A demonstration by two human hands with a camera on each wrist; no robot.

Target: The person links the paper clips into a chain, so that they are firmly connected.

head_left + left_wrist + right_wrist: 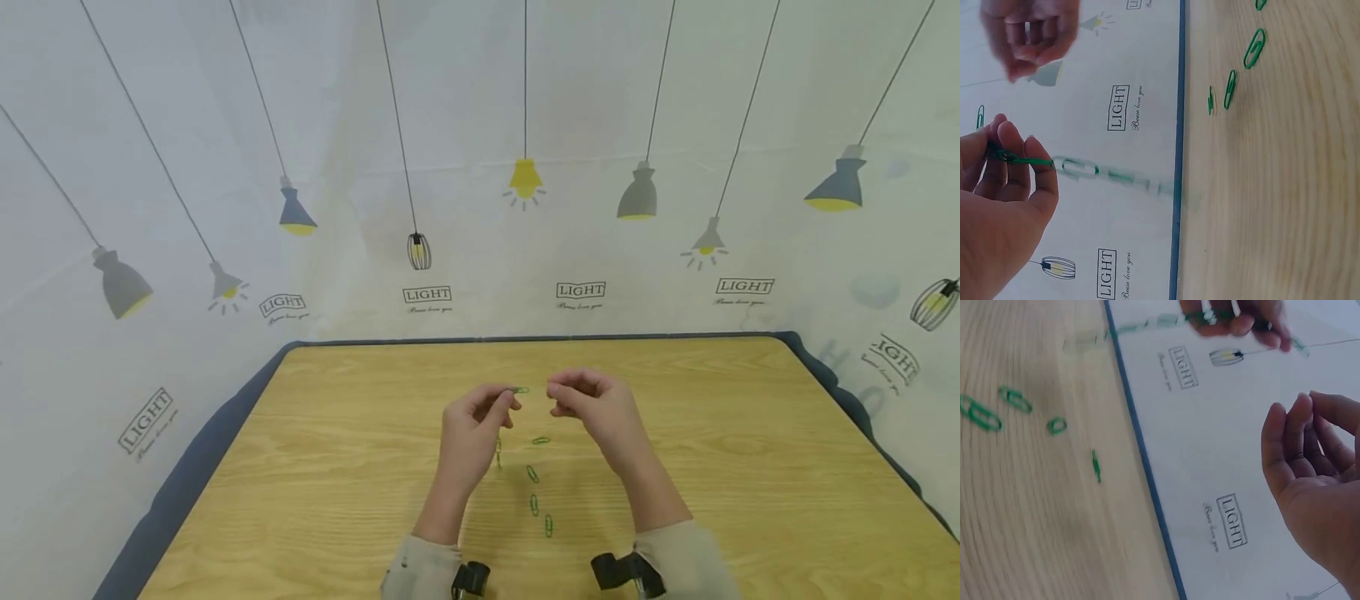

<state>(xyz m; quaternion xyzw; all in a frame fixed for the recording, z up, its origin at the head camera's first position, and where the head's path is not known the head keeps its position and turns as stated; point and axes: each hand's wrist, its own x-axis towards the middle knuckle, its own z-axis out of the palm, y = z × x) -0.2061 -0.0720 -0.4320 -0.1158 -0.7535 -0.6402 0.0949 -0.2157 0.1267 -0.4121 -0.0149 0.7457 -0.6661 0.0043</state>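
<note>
Head view, hands: the left hand [476, 421] pinches a green paper-clip chain [519, 390] at its top end; the right hand [592, 408] sits just beside it with fingers loosely curled and nothing in them.
Head view, chain: its top clip lies level between the two hands, long axis side to side, while the linked rest hangs down below the left hand, above the bench [337, 467].
Head view, progress: judging by the layout, a few clips are already linked; four loose clips [534, 504] lie unjoined in a line on the bench between the wrists.
Left wrist view, grip: the left hand's fingers [1038, 164] and thumb clamp the chain's end clip, and the chain runs away from them toward the bench edge, blurred.
Left wrist view, loose clips: each lies flat and well apart from the chain.
Right wrist view, right hand: palm half open, fingers relaxed, empty; the left hand and chain show blurred at the top.
</note>
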